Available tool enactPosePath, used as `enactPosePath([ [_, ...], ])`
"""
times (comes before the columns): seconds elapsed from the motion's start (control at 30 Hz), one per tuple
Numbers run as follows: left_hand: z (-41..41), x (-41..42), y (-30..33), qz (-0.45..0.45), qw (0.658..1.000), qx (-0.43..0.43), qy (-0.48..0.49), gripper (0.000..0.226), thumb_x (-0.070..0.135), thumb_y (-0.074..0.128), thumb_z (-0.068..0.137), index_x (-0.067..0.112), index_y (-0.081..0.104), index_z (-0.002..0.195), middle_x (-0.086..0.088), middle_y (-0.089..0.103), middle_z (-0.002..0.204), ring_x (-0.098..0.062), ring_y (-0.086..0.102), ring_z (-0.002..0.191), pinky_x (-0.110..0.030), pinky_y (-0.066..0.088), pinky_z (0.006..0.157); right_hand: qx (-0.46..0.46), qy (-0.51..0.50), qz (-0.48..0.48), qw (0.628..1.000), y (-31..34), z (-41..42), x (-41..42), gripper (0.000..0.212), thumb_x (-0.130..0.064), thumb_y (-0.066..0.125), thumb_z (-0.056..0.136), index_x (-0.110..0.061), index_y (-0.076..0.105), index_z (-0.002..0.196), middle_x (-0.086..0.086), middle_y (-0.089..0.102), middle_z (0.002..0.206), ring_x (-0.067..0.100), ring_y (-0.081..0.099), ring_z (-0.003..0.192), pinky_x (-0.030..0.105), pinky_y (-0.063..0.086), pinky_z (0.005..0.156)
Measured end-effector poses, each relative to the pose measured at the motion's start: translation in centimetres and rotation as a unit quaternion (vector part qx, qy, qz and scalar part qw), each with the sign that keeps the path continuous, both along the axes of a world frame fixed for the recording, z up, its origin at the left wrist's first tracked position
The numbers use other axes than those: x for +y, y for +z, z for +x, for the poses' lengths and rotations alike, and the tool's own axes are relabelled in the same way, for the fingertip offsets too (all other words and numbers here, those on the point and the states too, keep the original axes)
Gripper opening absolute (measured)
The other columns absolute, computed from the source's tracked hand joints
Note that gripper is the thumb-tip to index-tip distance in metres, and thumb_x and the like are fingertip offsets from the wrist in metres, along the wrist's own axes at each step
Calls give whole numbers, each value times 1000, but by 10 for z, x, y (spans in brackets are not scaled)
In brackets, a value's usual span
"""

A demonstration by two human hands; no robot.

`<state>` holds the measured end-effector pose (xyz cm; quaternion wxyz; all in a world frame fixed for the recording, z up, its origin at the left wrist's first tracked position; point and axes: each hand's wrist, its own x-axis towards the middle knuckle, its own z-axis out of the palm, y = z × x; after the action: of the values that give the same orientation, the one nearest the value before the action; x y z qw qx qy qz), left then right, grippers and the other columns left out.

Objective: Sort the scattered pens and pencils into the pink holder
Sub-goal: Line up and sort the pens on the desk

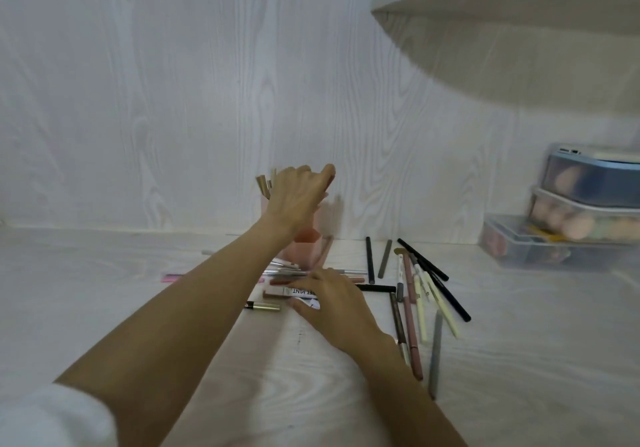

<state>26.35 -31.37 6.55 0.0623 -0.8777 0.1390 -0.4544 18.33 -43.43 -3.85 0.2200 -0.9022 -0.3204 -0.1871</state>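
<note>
The pink holder [307, 251] stands near the wall with a few pens [264, 183] sticking out of its top. My left hand [299, 199] hovers over the holder's mouth, back toward me; its fingers hide whatever may be in them. My right hand [334, 303] lies with fingers apart on a pile of pens and a tube marked "MINT" [280, 291] just in front of the holder. Several loose pens and pencils [420, 291], black, grey, pale yellow and dusty pink, lie scattered to the right. A gold-capped pen [265, 306] and a pink pen [171, 277] lie to the left.
Stacked clear plastic boxes [568, 235] with sponges stand at the right by the wall. A white rounded shelf [512, 3] juts out overhead at the upper right. The white wood-grain desk [104, 291] meets a matching wall behind the holder.
</note>
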Motion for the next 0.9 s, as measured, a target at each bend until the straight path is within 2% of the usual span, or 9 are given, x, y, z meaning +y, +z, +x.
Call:
enactPosePath([
  [0.1, 3, 13, -9, 50, 999, 7, 7, 11, 23, 78, 70, 12, 76, 71, -5, 73, 86, -25, 62, 89, -33, 41, 70, 0, 1, 2, 1000, 0, 0, -1, 24, -40, 55, 89, -29, 67, 106, 0, 63, 98, 18, 54, 94, 34, 44, 79],
  [0.2, -6, 27, -15, 24, 999, 16, -20, 19, 26, 75, 75, 15, 77, 91, -7, 64, 122, -29, 56, 116, -39, 42, 89, 0, 4, -8, 1000, 1, 1, -2, 23, -38, 53, 90, -27, 68, 103, -1, 61, 94, 17, 53, 91, 33, 45, 75],
  [0.3, -37, 42, -20, -66, 997, 33, -28, 38, 30, 71, 80, 19, 65, 116, -4, 55, 135, -28, 47, 127, -43, 40, 97, -2, 9, -5, 1000, 0, 0, -1, 23, -38, 51, 90, -28, 67, 104, -1, 61, 94, 17, 52, 89, 35, 46, 75],
  [0.43, -87, 83, -50, -243, 941, 205, -117, 31, 53, 58, 85, 31, 68, 105, 13, 64, 114, -12, 53, 109, -30, 42, 88, -20, 17, -9, 1000, -1, -1, 1, 29, -32, 50, 89, -26, 66, 112, -1, 63, 99, 16, 52, 92, 32, 44, 81],
  [0.5, -109, 104, -67, -256, 900, 320, -149, 45, 71, 57, 73, 38, 68, 101, 22, 64, 108, -2, 55, 104, -30, 47, 91, -45, 10, -11, 999, -1, 0, 2, 30, -31, 52, 88, -28, 66, 114, -3, 60, 100, 14, 50, 95, 31, 41, 82],
  [0.6, -133, 122, -84, -232, 867, 426, -114, 65, 80, 60, 53, 45, 61, 108, 27, 56, 117, 6, 48, 111, -20, 40, 97, -76, 3, -14, 997, -2, -2, 4, 30, -32, 58, 88, -33, 64, 117, -6, 56, 99, 9, 45, 94, 25, 34, 79],
  [0.67, -137, 128, -89, -238, 861, 437, -111, 66, 75, 65, 52, 43, 61, 109, 26, 57, 117, 7, 48, 111, -15, 39, 94, -105, -5, -14, 994, 1, -2, 6, 28, -32, 62, 86, -35, 65, 114, -8, 56, 96, 5, 41, 90, 22, 30, 76],
  [0.77, -134, 131, -93, -272, 861, 412, -120, 43, 62, 74, 62, 42, 66, 99, 23, 63, 108, 5, 53, 107, -20, 44, 92, -150, -29, 23, 988, 11, -6, 9, 22, -28, 68, 83, -26, 69, 105, -6, 59, 89, 7, 45, 81, 23, 38, 67],
  [0.9, -134, 127, -97, -296, 873, 370, -116, 11, 48, 69, 78, 39, 69, 85, 20, 66, 94, 0, 55, 96, -23, 45, 79, -131, -54, 198, 970, 31, -12, 9, 19, -25, 62, 88, -14, 67, 103, -4, 64, 89, 10, 59, 79, 26, 50, 67],
])
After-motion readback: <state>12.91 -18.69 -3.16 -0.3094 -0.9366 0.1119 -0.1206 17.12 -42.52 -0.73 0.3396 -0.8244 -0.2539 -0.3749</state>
